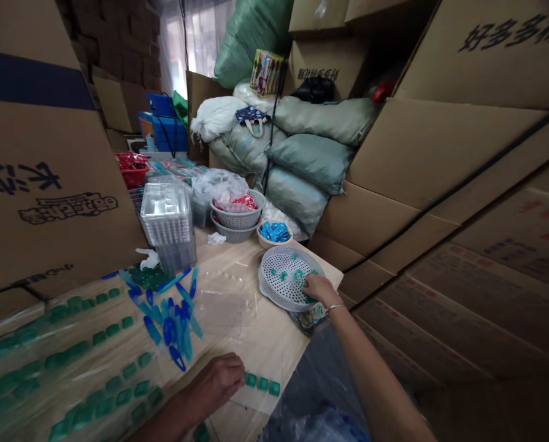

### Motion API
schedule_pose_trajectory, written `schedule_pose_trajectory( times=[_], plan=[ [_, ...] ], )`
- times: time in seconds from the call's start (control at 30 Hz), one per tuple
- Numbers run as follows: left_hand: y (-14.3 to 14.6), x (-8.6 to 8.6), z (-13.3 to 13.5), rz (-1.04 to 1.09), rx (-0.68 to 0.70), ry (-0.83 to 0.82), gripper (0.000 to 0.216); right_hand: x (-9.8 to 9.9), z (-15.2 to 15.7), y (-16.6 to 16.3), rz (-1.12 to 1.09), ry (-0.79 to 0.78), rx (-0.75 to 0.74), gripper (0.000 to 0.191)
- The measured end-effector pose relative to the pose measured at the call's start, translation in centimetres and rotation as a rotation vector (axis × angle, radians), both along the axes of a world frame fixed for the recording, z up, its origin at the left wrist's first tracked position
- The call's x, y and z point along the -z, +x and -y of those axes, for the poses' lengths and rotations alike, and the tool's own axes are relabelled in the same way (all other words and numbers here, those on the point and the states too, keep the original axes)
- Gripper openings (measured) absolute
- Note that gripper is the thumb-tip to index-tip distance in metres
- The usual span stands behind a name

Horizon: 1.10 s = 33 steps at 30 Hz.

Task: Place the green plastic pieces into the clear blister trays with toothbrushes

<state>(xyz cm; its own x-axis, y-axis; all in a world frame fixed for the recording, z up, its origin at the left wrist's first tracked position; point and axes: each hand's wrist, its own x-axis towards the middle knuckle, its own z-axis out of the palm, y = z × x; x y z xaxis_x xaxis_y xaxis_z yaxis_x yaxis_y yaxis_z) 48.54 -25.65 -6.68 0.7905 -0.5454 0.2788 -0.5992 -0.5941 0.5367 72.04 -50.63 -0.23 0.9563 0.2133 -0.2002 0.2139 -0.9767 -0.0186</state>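
My right hand (319, 290) rests on the edge of a round white perforated plastic tray (278, 279), its fingers among several small green plastic pieces lying there. A metal bangle (334, 307) circles that wrist. My left hand (215, 383) lies low on the table, fingertips touching a short row of teal-green plastic pieces (261, 384). More green pieces (94, 362) stand in rows on a clear plastic sheet to its left. A loose heap of blue plastic strips (170, 319) lies just above that hand.
Two stacked grey plastic baskets (236, 212) and a bowl of blue pieces (274, 233) stand behind the tray. A clear plastic box (167, 224) stands at the table's far left. Cardboard cartons (440, 184) and stuffed sacks (297, 153) wall the table in.
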Motion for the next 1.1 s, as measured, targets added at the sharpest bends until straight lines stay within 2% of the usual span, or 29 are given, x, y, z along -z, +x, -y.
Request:
schedule_pose_trajectory(
  times=[0.1,0.2,0.27,0.37,0.47,0.57,0.67,0.73,0.8,0.87,0.97,1.1],
  plan=[
    [0.1,0.1,0.2,0.027,-0.031,-0.019,0.027,0.5,0.2,-0.1,0.031,0.098,0.013,0.012],
    [0.1,0.1,0.2,-0.052,-0.073,-0.057,0.022,0.6,0.3,-0.4,0.072,0.252,0.026,0.016],
    [-0.1,-0.1,0.1,-0.128,-0.103,-0.075,0.018,0.4,0.1,-0.5,0.096,0.384,0.03,0.018],
    [-0.4,-0.4,0.1,-0.204,-0.142,-0.056,0.019,-0.5,-0.5,-1.3,0.11,0.621,0.034,0.01],
    [-0.9,-1.0,0.5,-0.234,-0.192,-0.082,0.022,-1.4,-1.7,-3.5,0.064,0.886,0.015,0.01],
    [-1.4,-2.3,1.1,-0.273,-0.3,-0.315,0.026,-1.6,-3.7,-7.6,-0.062,1.127,-0.017,0.022],
    [-1.3,-4.4,1.8,-0.431,-0.542,-0.767,0.023,-1.0,-6.6,-12.5,-0.4,1.502,0.02,0.025],
    [-1.1,-5.7,1.8,-0.547,-0.662,-1.038,0.025,-0.6,-8.6,-15.4,-0.605,1.679,0.048,0.024],
    [-0.9,-6.5,1.5,-0.587,-0.724,-1.205,0.026,-0.2,-10.4,-17.5,-0.668,1.713,0.029,0.022],
    [-1.1,-6.8,0.9,-0.586,-0.772,-1.294,0.025,-0.1,-11.6,-18.7,-0.673,1.696,-0.02,0.02],
    [-1.8,-6.9,0.2,-0.594,-0.804,-1.344,0.024,-0.2,-12.4,-19.5,-0.631,1.667,-0.069,0.019],
    [-2.9,-7.4,-0.1,-0.608,-0.755,-1.342,0.022,-0.3,-12.4,-19.9,-0.603,1.656,-0.006,0.024]
  ],
)
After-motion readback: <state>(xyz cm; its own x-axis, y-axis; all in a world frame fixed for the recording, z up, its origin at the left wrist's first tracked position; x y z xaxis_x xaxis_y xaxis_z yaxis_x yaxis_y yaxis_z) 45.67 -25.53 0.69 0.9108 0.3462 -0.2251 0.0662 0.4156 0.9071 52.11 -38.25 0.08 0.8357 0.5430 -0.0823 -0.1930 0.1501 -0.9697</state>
